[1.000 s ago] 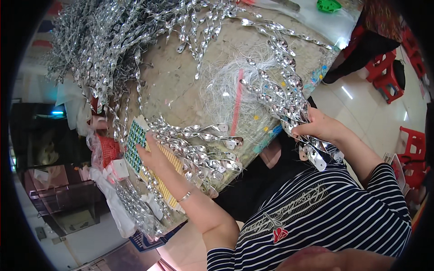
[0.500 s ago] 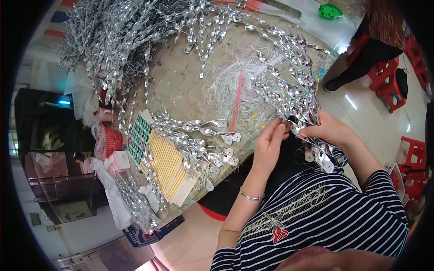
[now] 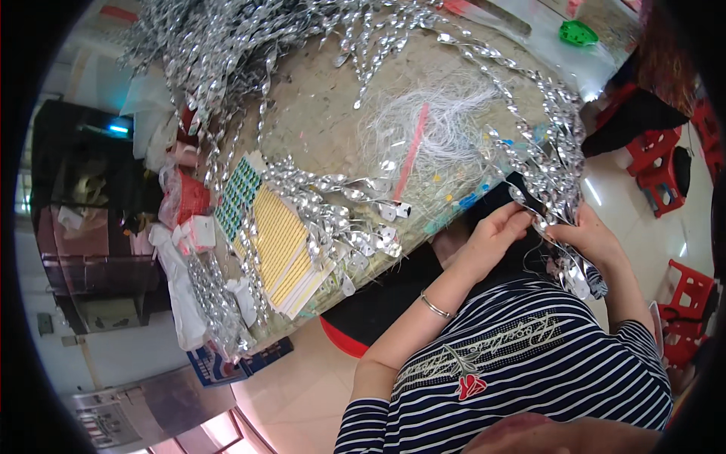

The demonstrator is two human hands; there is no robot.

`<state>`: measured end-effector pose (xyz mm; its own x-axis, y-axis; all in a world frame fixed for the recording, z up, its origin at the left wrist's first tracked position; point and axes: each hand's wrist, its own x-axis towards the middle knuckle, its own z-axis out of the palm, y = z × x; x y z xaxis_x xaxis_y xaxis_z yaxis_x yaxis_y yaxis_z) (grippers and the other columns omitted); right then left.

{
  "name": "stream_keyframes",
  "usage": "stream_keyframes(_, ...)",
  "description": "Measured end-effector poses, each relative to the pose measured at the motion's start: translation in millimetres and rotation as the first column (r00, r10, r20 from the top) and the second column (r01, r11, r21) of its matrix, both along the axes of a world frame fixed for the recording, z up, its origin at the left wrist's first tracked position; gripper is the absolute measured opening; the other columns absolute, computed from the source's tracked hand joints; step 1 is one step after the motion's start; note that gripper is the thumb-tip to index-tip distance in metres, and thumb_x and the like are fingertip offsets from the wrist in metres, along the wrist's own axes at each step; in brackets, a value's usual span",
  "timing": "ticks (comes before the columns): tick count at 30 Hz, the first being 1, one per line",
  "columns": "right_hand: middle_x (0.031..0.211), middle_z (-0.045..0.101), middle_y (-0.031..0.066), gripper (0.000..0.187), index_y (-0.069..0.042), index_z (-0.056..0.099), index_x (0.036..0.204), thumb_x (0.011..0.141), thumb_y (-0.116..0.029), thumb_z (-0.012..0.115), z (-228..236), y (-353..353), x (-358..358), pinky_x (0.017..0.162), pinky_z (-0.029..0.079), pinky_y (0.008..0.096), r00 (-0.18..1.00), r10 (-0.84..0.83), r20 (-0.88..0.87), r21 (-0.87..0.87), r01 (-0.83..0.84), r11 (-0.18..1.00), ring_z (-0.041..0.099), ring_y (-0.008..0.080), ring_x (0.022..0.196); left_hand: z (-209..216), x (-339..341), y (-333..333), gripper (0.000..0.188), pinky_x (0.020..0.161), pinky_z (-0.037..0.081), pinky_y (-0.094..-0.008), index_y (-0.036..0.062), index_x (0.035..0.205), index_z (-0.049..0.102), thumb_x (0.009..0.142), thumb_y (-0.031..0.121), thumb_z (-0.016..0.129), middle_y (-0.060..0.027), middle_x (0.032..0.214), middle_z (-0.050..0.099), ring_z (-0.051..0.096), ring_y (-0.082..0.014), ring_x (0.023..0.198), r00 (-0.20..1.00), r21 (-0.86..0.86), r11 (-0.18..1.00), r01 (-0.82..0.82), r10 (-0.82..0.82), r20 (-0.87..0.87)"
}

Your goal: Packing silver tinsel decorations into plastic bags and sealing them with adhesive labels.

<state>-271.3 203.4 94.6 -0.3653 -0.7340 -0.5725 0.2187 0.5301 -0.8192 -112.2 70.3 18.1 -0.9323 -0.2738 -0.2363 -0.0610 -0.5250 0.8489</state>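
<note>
My right hand (image 3: 594, 236) is wrapped round a bundle of silver twisted foil strips (image 3: 558, 125). The strips run up over the table's right edge, and their flat, wider ends (image 3: 576, 281) hang below the hand against my striped shirt. My left hand (image 3: 495, 236), with a bangle at the wrist, is closed in a pinch right beside the bundle. Whatever lies between its fingertips is too small to make out. A tangle of fine white threads (image 3: 454, 125) lies on the table beyond my hands, with a pink-red strip (image 3: 413, 147) across it.
More silver strips (image 3: 219, 45) are heaped at the far left. Others (image 3: 340, 219) lie over yellow-striped sheets (image 3: 274, 246) and a green-dotted sheet (image 3: 238, 193). A red basket (image 3: 194, 198) is at the left, a green plastic piece (image 3: 578, 32) far right. Red stools (image 3: 665, 181) stand on the floor.
Both hands have moved right and slightly down with the foil strips, off the table's edge. The strips now hang closer together. The view has shifted a little.
</note>
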Motion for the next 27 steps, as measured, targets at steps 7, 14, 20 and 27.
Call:
stream_keyframes(7,0.108,0.067,0.0053,0.053,0.002,0.056,0.125,0.075,-0.009,0.072,18.8,10.5,11.7,0.084,0.048,0.028,0.998,-0.006,-0.063,-0.025,0.005,1.0,0.061,0.012,0.092,-3.2,-1.1,2.4,0.044,0.103,0.045,-0.0333,0.0027,0.139,0.047,0.102,0.027,0.054,-0.0077,0.13,0.058,0.056,-0.0168,0.12,0.982,0.081,0.997,0.002,0.013,-0.191)
stream_keyframes(14,0.099,0.069,0.0048,0.038,0.002,0.061,0.116,0.081,-0.009,0.072,26.7,6.7,23.4,0.077,0.049,0.0262,0.994,-0.043,-0.101,-0.098,0.033,0.995,0.063,0.0111,0.085,3.9,0.6,2.2,0.066,0.106,0.041,-0.0302,0.0044,0.152,0.028,0.096,0.013,0.063,-0.0078,0.135,0.055,0.052,-0.0148,0.122,0.967,0.222,0.974,-0.04,0.094,-0.237)
stream_keyframes(20,0.097,0.066,0.0064,0.048,-0.002,0.048,0.126,0.086,-0.015,0.072,21.7,-15.7,34.6,0.074,0.052,0.0283,0.96,0.274,0.058,0.011,-0.275,0.961,0.064,0.0135,0.084,7.3,8.2,3.1,0.089,0.103,0.043,-0.0334,0.0043,0.154,0.021,0.086,0.023,0.076,-0.0089,0.14,0.049,0.052,-0.017,0.121,0.934,0.246,0.961,-0.127,0.199,-0.297)
stream_keyframes(27,0.092,0.066,0.0096,0.034,-0.004,0.054,0.117,0.096,-0.031,0.06,-10.2,-33.2,38.1,0.073,0.052,0.0292,0.847,0.419,0.325,-0.064,-0.423,0.904,0.064,0.0159,0.078,18.9,15.7,-7.5,0.094,0.102,0.048,-0.0468,0.0124,0.154,0.021,0.081,0.025,0.078,-0.0246,0.145,0.043,0.048,-0.0357,0.131,0.942,0.373,0.921,-0.113,0.219,-0.255)
